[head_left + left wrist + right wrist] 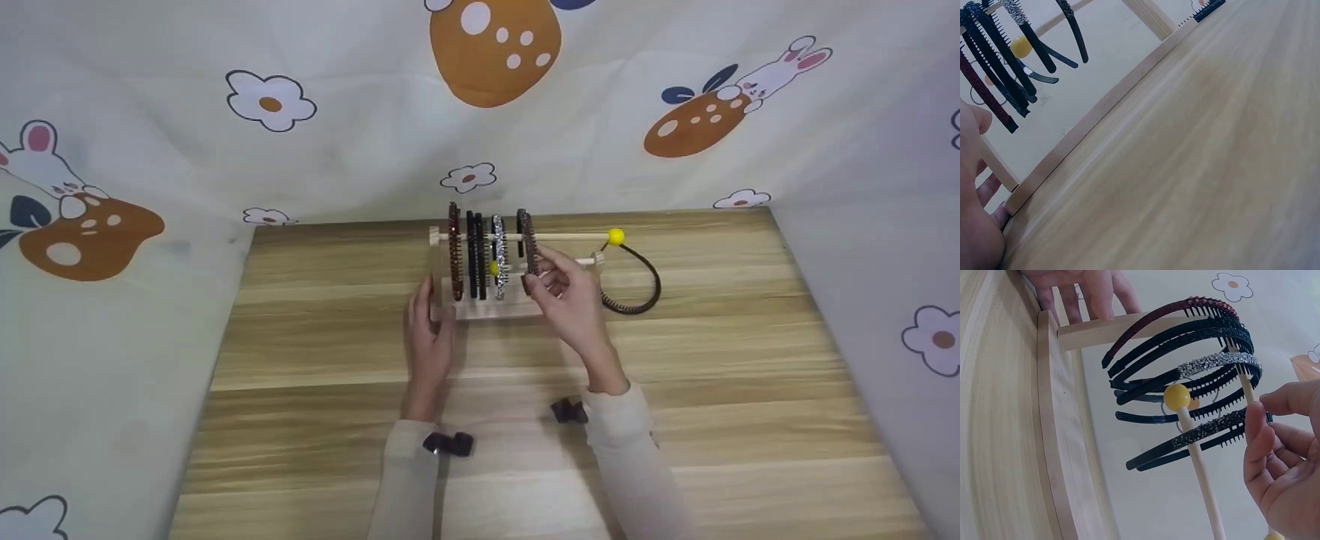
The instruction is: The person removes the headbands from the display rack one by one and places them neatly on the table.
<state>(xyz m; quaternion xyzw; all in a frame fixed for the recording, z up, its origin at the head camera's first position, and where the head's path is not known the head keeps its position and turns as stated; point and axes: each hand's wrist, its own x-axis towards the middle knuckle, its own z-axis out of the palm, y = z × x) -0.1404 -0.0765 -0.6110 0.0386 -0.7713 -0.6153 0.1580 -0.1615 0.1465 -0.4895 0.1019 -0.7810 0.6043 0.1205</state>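
A wooden headband rack (495, 309) stands near the table's back edge, with several headbands hung along its upper rod (570, 237). My left hand (429, 341) holds the rack's left end, thumb on one side of the end piece and fingers on the other. Between right thumb and fingers, my right hand (574, 304) pinches a dark sparkly headband (1207, 430) at the rod. To its left hang a silver glittery headband (1221, 363), black headbands (477, 255) and a dark red headband (455, 251). Part of the pinched headband is hidden by the fingers.
A black toothed headband (634, 309) is at the rack's right end. Yellow balls (616, 237) cap the rods; a lower peg ends in another yellow ball (1177, 397). Behind the wood-grain table (315, 360) hangs a patterned cloth (360, 165).
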